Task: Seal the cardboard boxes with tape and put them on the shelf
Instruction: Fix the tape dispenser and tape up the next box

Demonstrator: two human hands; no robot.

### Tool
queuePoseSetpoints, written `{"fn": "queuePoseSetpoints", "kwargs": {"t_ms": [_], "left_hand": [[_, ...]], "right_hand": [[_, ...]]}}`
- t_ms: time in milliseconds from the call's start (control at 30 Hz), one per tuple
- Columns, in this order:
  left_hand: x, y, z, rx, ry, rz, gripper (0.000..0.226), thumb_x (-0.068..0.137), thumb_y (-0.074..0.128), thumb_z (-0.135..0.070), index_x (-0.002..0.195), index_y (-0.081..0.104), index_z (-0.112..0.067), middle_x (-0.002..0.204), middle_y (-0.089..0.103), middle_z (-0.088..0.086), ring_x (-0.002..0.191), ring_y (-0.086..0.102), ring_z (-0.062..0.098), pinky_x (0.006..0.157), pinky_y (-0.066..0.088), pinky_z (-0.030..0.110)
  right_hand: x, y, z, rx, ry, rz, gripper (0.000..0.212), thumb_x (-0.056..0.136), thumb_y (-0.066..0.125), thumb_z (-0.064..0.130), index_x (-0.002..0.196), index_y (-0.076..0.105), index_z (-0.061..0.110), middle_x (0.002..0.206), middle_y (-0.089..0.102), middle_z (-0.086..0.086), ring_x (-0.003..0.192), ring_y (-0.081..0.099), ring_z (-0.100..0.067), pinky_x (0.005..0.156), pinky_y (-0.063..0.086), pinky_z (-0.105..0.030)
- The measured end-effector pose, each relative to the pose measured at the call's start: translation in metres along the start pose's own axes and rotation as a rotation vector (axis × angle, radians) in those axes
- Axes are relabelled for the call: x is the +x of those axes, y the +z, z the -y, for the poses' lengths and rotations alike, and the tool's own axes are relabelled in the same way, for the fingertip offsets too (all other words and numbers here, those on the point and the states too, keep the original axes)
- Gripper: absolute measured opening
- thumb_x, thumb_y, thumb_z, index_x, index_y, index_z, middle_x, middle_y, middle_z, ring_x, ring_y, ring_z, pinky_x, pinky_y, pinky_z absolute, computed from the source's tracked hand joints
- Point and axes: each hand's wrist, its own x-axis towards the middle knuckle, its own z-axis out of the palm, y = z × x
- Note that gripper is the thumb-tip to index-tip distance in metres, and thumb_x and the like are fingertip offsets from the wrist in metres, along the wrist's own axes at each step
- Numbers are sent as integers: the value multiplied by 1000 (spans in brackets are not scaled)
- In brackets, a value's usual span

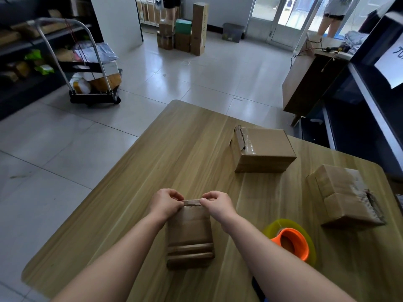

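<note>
Both hands pinch the far flap of the small cardboard box (189,234), left hand (166,203) and right hand (216,203) closed on it, near the table's (174,149) front edge. The risk: flaps spring open while reaching right for the tape dispenser (291,241).
</note>
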Motion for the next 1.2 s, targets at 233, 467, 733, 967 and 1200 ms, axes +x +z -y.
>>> {"fn": "queuePoseSetpoints", "kwargs": {"t_ms": [233, 467, 733, 967, 1200], "left_hand": [[-2, 1, -3, -202, -40, 35, 18, 82, 68, 2, 78, 68, -16, 84, 69, 6, 87, 66, 23, 87, 55, 38], [0, -1, -13, -209, -6, -45, 29, 91, 52, 0, 76, 67, -19, 83, 64, 2, 78, 56, 17, 75, 47, 29], [-14, 6, -45, -197, 133, -111, 22, 91, 55, -7, 80, 69, -21, 91, 70, 6, 86, 61, 20, 85, 50, 34], [-30, 44, -79, -207, 245, 4, 26, 92, 57, -10, 75, 67, -28, 85, 69, -4, 88, 64, 16, 81, 52, 36], [-46, 89, -95, -159, 301, 163, 23, 92, 58, -9, 79, 68, -25, 89, 70, -1, 91, 64, 15, 83, 52, 33]], "right_hand": [[1, -4, 0, 7, 1, 1, 26, 90, 67, 29, 113, 70, 17, 113, 68, -1, 109, 61, -19, 98, 52, -39], [1, -11, 2, 9, -10, -16, 24, 91, 65, 27, 112, 70, 15, 113, 68, -1, 110, 60, -19, 99, 51, -40], [5, -43, -13, 29, 19, -93, 20, 88, 69, 29, 104, 72, 18, 107, 71, -3, 105, 63, -22, 95, 53, -41], [-3, -93, -45, -61, 49, -196, 17, 86, 71, 30, 96, 73, 17, 102, 73, -6, 102, 65, -25, 91, 53, -37], [-42, -134, -83, -513, 277, -186, 68, 77, 68, 67, 119, 58, 15, 122, 63, -6, 113, 59, -26, 88, 50, -35]]}}
